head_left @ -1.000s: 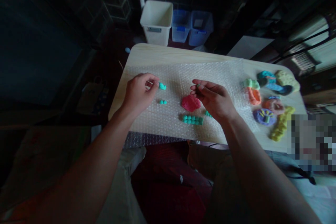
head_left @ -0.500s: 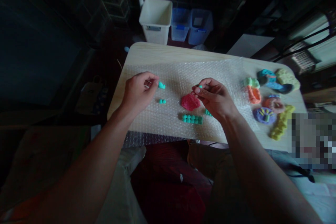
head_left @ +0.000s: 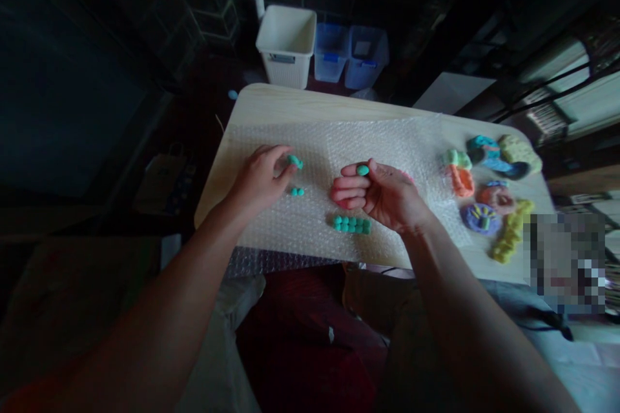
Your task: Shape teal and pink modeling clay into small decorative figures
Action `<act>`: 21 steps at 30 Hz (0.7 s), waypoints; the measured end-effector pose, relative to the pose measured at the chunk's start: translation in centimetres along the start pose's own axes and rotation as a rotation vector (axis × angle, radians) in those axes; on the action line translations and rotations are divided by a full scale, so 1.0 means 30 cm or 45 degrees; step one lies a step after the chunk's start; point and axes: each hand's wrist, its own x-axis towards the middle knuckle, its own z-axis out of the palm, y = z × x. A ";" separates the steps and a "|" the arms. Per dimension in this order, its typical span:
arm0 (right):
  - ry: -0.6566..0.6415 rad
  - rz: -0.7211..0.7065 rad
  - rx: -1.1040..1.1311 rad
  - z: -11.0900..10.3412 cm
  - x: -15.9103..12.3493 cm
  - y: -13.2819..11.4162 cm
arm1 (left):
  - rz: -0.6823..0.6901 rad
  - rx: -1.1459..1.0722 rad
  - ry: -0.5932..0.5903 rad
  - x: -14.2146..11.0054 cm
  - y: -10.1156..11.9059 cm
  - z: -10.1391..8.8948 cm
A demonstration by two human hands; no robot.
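Note:
My left hand point(head_left: 264, 174) has its thumb and index finger closed about a small lump of green modelling clay point(head_left: 295, 162), low over the bubble wrap. Close below it lie two small green clay balls point(head_left: 297, 192) side by side. My right hand point(head_left: 380, 190) is turned palm up, pinching a small green clay ball point(head_left: 362, 170) between thumb and index finger, its other fingers half curled. Those fingers mostly cover a flat pink-red clay piece point(head_left: 343, 204). Nearer my body is a block of green clay balls point(head_left: 352, 224) in two rows.
Bubble wrap point(head_left: 310, 135) covers much of the pale wooden table point(head_left: 276, 95). Finished-looking clay shapes stand at the right: an orange piece point(head_left: 462, 181), a purple disc point(head_left: 480, 218) and a yellow strip point(head_left: 513, 232). Past the far edge are a white bin point(head_left: 288, 68) and blue tubs point(head_left: 367, 71).
My right hand has turned palm up, showing the green ball at its fingertips, and now covers most of the pink-red piece. My left hand stays by its green lump. The view has shifted slightly.

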 end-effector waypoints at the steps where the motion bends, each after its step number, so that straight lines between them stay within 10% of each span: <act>1: 0.008 0.005 -0.009 0.000 0.000 0.001 | 0.034 0.025 -0.024 0.002 -0.006 0.008; 12: 0.109 -0.189 -0.046 0.005 0.006 0.010 | 0.109 -0.053 -0.051 0.014 0.006 0.012; 21: 0.402 -0.497 -0.511 0.044 0.031 0.072 | -0.010 -0.798 -0.195 -0.020 0.135 0.021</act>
